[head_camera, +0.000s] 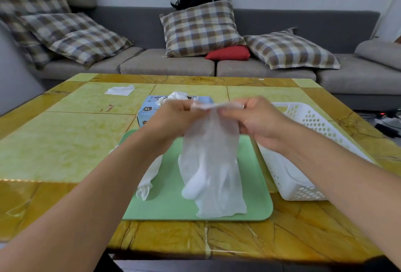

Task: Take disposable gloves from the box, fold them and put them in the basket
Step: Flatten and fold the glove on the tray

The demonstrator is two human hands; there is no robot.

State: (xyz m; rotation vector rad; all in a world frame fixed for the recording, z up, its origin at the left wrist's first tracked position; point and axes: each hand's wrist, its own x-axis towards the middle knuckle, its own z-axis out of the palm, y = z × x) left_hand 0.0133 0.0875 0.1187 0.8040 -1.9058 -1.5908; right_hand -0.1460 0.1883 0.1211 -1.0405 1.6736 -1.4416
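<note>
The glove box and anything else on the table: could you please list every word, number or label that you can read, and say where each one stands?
"XL": white letters on a dark patch on the near face of the glove box.
Dark characters along the box's top edge: too blurred and cut off to read.
A small round mark low on the box's near face: too small to read.
No other text shows.

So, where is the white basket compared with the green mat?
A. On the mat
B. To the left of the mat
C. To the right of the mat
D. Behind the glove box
C: the white basket stands on the table at the right edge of the green mat.
</note>
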